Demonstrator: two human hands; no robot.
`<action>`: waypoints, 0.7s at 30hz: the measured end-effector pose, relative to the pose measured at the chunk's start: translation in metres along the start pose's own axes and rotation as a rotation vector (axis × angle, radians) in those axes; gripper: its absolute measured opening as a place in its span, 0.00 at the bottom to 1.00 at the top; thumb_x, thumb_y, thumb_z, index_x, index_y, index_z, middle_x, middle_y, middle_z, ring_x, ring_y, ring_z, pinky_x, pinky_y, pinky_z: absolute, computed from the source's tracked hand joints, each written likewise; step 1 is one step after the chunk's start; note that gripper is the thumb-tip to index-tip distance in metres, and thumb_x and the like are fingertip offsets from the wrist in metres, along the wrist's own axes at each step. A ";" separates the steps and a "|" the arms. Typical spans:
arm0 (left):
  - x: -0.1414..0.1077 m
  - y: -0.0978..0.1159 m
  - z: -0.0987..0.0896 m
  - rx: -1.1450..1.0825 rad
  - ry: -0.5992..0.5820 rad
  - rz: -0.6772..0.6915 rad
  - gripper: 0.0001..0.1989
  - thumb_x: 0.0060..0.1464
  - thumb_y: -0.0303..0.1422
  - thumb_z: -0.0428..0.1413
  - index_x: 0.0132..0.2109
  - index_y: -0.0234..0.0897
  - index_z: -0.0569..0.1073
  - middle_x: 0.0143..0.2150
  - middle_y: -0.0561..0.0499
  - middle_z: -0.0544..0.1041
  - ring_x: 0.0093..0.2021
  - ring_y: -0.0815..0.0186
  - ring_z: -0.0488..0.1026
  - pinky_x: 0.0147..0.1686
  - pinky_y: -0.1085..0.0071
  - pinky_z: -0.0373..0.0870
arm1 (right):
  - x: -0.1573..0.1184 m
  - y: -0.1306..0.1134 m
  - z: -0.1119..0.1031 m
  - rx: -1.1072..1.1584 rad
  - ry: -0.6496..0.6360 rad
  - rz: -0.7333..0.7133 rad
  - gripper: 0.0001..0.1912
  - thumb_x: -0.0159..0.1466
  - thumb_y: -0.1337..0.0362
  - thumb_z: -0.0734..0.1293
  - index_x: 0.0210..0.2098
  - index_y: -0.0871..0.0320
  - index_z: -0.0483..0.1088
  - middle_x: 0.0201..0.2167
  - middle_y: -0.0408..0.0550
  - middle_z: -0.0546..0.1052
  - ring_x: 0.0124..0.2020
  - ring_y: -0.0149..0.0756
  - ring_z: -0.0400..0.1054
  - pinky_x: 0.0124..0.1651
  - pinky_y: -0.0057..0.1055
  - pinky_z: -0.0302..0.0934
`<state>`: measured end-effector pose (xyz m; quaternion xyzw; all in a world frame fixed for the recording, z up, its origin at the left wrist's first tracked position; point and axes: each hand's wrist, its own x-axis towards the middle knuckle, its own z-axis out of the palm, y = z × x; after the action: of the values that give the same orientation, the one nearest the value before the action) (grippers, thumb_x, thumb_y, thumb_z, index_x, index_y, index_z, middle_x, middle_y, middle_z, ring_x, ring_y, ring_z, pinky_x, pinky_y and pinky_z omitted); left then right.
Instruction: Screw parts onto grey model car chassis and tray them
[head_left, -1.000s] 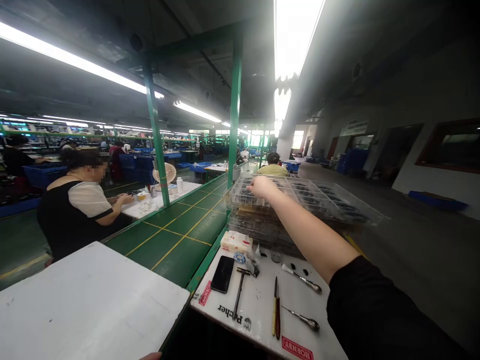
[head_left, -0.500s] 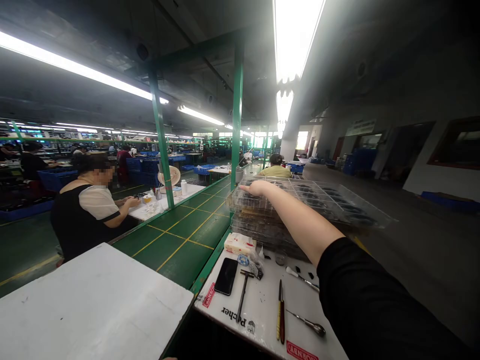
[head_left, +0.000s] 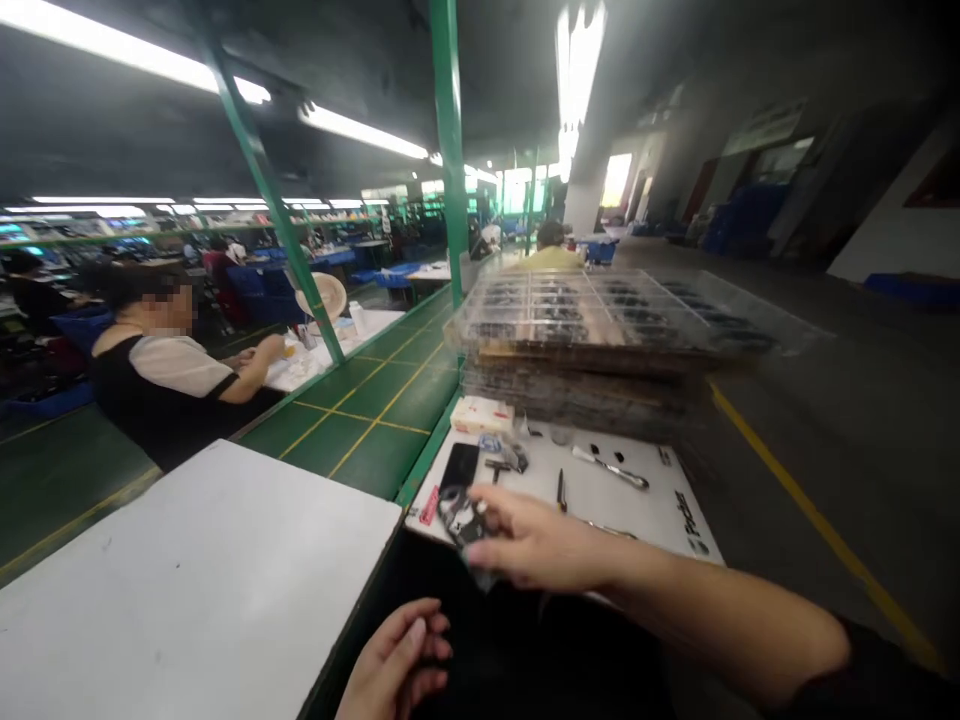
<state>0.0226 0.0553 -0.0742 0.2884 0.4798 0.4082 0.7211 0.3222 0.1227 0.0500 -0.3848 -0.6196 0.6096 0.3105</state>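
My right hand [head_left: 536,540] reaches in from the right, its fingers and thumb closed on a small black and silver part [head_left: 459,515], blurred, with something clear and plastic-like hanging below it. This part overlaps the lower end of a black phone [head_left: 460,462] lying on the white board [head_left: 675,485]. Lower down, my left hand [head_left: 401,655] is raised with fingers loosely bent and apart, nothing in it. Partly behind my right hand are a T-shaped tool [head_left: 496,466] and a knife [head_left: 562,488]. A white-handled tool [head_left: 611,468] lies farther right.
Clear divided trays [head_left: 600,310] holding dark parts are stacked behind the board. A tissue pack [head_left: 482,414] stands before them. To the left are a white tabletop [head_left: 202,580] and a green belt with yellow lines [head_left: 375,410]. A co-worker [head_left: 180,370] sits beyond the belt.
My right hand has come back from the stacked trays towards me, now with the black and silver part in it. My left hand has risen into view. The camera has tilted down.
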 end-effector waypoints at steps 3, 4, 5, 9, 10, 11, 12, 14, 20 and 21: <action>-0.007 0.001 0.026 -0.159 -0.177 0.029 0.32 0.70 0.61 0.77 0.66 0.43 0.94 0.76 0.33 0.88 0.78 0.36 0.82 0.74 0.44 0.84 | -0.019 0.063 0.058 0.170 0.009 0.175 0.37 0.73 0.46 0.86 0.73 0.52 0.77 0.48 0.45 0.84 0.28 0.29 0.67 0.27 0.27 0.62; -0.007 0.001 0.033 -0.216 -0.218 -0.003 0.31 0.75 0.61 0.73 0.67 0.43 0.93 0.78 0.34 0.87 0.83 0.35 0.78 0.80 0.41 0.79 | -0.023 0.075 0.071 0.183 0.070 0.186 0.40 0.74 0.49 0.84 0.79 0.51 0.74 0.50 0.46 0.85 0.30 0.32 0.71 0.29 0.29 0.66; -0.005 0.000 0.039 -0.265 -0.242 -0.043 0.29 0.78 0.60 0.70 0.66 0.42 0.93 0.79 0.35 0.86 0.86 0.35 0.76 0.85 0.38 0.75 | -0.026 0.082 0.079 0.165 0.142 0.178 0.43 0.76 0.53 0.82 0.85 0.49 0.69 0.52 0.48 0.87 0.34 0.36 0.77 0.35 0.32 0.73; 0.005 -0.002 0.053 -0.345 -0.167 -0.204 0.16 0.83 0.45 0.69 0.61 0.37 0.92 0.70 0.36 0.92 0.80 0.39 0.84 0.84 0.39 0.77 | -0.037 0.080 0.085 -0.245 0.249 0.177 0.53 0.81 0.54 0.78 0.97 0.58 0.55 0.73 0.68 0.86 0.72 0.63 0.85 0.75 0.55 0.79; 0.007 -0.002 0.055 -0.339 -0.147 -0.245 0.15 0.83 0.42 0.69 0.62 0.36 0.91 0.67 0.36 0.93 0.76 0.41 0.87 0.82 0.40 0.80 | -0.040 0.076 0.082 -0.389 0.234 0.212 0.54 0.82 0.51 0.78 0.97 0.61 0.56 0.77 0.72 0.83 0.75 0.67 0.83 0.77 0.57 0.77; 0.008 -0.001 0.056 -0.329 -0.136 -0.277 0.14 0.84 0.39 0.68 0.63 0.34 0.90 0.65 0.36 0.94 0.71 0.43 0.90 0.81 0.42 0.82 | -0.042 0.072 0.078 -0.509 0.218 0.251 0.52 0.82 0.47 0.78 0.95 0.61 0.60 0.78 0.73 0.82 0.75 0.69 0.83 0.77 0.57 0.77; 0.009 -0.001 0.057 -0.318 -0.132 -0.297 0.13 0.84 0.37 0.67 0.65 0.34 0.90 0.64 0.35 0.94 0.68 0.46 0.92 0.79 0.42 0.84 | -0.044 0.069 0.072 -0.594 0.212 0.287 0.48 0.83 0.44 0.78 0.92 0.60 0.67 0.77 0.72 0.83 0.73 0.68 0.85 0.75 0.54 0.78; 0.007 0.002 0.059 -0.288 -0.133 -0.306 0.14 0.85 0.34 0.66 0.67 0.33 0.88 0.66 0.34 0.93 0.63 0.47 0.93 0.76 0.41 0.87 | -0.047 0.069 0.057 -0.678 0.259 0.342 0.35 0.86 0.41 0.74 0.83 0.54 0.81 0.73 0.64 0.87 0.70 0.62 0.87 0.73 0.48 0.78; -0.011 0.012 0.053 -0.170 -0.081 -0.230 0.16 0.82 0.38 0.70 0.68 0.33 0.88 0.74 0.32 0.89 0.58 0.48 0.95 0.61 0.49 0.96 | -0.051 0.095 -0.006 -0.823 0.588 0.598 0.31 0.92 0.54 0.62 0.88 0.56 0.71 0.80 0.70 0.80 0.78 0.67 0.78 0.74 0.52 0.75; -0.014 0.012 0.050 -0.172 -0.080 -0.205 0.18 0.80 0.39 0.73 0.68 0.35 0.88 0.72 0.34 0.90 0.55 0.50 0.96 0.58 0.52 0.97 | -0.051 0.100 -0.014 -0.837 0.607 0.633 0.32 0.90 0.57 0.63 0.89 0.58 0.69 0.80 0.72 0.80 0.78 0.66 0.79 0.72 0.51 0.76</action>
<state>0.0623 0.0485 -0.0392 0.1908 0.4409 0.3604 0.7996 0.3701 0.0825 -0.0438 -0.7966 -0.5459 0.2400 0.0995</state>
